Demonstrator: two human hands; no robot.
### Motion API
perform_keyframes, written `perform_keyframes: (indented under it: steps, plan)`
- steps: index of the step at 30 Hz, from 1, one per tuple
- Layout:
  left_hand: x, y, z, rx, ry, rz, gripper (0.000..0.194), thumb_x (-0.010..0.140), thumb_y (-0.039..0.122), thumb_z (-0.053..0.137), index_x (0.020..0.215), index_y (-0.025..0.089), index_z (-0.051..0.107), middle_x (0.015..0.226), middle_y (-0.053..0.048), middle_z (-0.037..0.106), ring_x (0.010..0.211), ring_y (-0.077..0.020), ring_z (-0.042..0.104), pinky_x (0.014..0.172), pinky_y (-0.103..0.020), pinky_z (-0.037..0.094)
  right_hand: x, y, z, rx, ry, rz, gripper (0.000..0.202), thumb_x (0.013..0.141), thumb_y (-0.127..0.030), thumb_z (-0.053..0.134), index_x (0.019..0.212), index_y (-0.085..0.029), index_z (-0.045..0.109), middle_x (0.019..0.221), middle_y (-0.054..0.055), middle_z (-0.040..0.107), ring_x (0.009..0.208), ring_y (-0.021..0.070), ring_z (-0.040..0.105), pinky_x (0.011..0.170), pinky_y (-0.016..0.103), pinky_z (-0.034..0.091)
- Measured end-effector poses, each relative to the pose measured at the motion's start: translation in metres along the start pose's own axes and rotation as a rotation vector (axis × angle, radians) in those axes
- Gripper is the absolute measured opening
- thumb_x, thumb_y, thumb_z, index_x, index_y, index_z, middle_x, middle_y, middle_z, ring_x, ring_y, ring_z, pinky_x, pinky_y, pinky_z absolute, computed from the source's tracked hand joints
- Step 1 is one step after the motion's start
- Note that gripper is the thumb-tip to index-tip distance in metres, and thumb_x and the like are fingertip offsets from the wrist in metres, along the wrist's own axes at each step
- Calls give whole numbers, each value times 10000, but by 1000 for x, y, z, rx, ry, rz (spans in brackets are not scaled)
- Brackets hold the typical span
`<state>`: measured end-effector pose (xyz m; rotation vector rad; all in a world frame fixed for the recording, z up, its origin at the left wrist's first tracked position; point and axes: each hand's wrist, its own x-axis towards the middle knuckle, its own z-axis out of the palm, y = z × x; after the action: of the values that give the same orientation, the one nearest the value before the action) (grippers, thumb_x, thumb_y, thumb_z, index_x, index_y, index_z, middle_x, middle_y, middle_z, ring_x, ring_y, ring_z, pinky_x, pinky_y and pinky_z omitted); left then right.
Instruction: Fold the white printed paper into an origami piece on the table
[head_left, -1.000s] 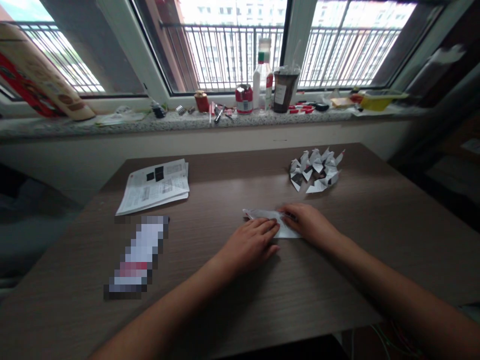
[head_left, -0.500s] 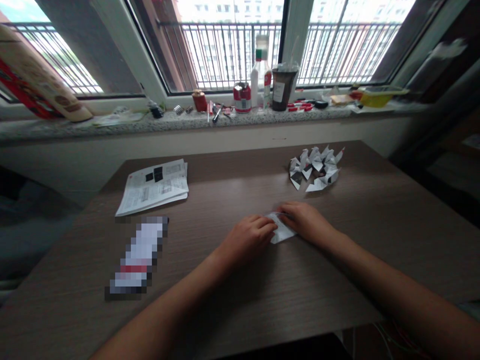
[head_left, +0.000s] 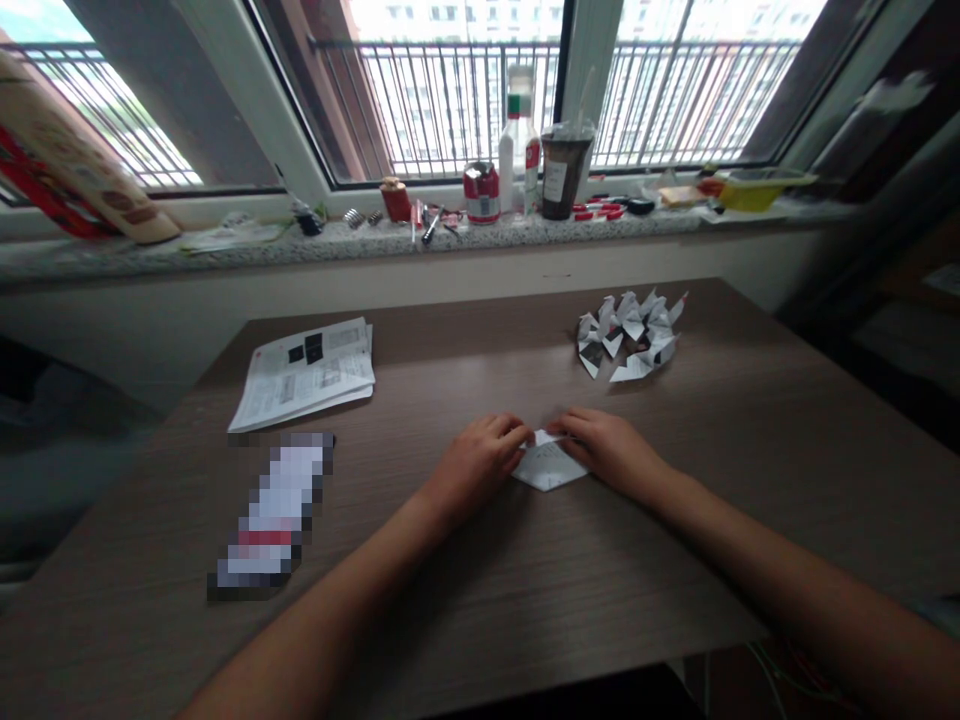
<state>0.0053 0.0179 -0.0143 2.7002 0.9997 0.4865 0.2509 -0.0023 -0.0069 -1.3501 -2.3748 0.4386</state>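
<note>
The left hand (head_left: 480, 455) and right hand (head_left: 615, 452) grip a paper (head_left: 549, 468), seemingly part-folded; finished-looking folded pieces (head_left: 631, 318) sit near the table's (head_left: 450, 350) far right corner.

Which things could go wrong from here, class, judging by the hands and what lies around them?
The left hand and right hand both have fingers on the small paper, so an uneven push or pull might crease it crookedly or tear it.

The folded pieces sit just beyond the right hand; a careless forward reach could knock them out of their curved arrangement.
</note>
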Motion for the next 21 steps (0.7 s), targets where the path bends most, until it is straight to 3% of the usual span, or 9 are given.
perform_keyframes:
  steps: [10, 16, 21]
  plan:
    - [-1, -4, 2, -4, 7, 57, 127, 1007, 175, 579, 1106, 200, 655, 1130, -81, 647, 988, -219, 627, 891, -383, 529, -6, 9, 3, -103, -36, -143, 211, 993, -169, 583, 1167, -216, 692, 1066, 95, 677, 958, 241, 648, 815, 362, 531]
    - [-3, -4, -1, -48, -6, 77, 143, 1004, 271, 615, 1119, 193, 650, 1141, -95, 632, 1006, -230, 615, 886, -392, 533, -10, 6, -1, -39, -26, -184, 276, 1013, -379, 596, 1208, -202, 678, 1103, 106, 668, 993, 253, 636, 853, 389, 530]
    - [-5, -4, 0, -85, -2, 59, 201, 967, 268, 673, 1154, 206, 640, 1165, -96, 616, 1051, -245, 596, 914, -407, 525, -12, 8, 2, 50, -6, -160, 213, 1025, -301, 569, 1175, -219, 695, 1097, 98, 661, 993, 239, 631, 866, 389, 529]
